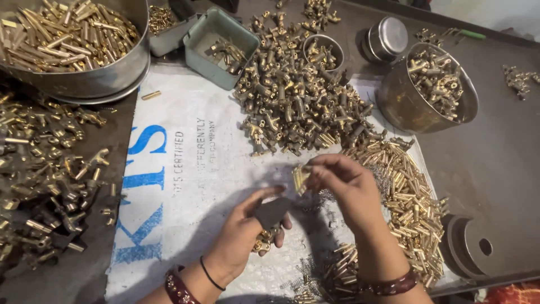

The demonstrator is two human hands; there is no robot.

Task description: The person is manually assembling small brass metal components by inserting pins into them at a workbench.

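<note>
2 hands are working over the white printed sack [185,186]: the left hand [247,233] is closing on a dark flat piece [273,212] and a brass fitting [261,243], the right hand [343,183] is pinching a few brass pins [300,178] just above it. Risk, judging by the loose pinch: pins are likely slipping into the small springs [320,205] and brass sleeves [405,202] below, mixing the piles.

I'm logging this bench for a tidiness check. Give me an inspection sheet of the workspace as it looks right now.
Surface: dark table under a white printed sheet.
Job's things: left hand holds a dark flat piece and a brass fitting; right hand pinches small brass pins.
Clutter: loose brass fittings heap, brass pins pile, small springs.
Grips: both hands closed on parts.
Cables: nothing seen.
Surroundings: steel bowls, green tub, large pan.
</note>
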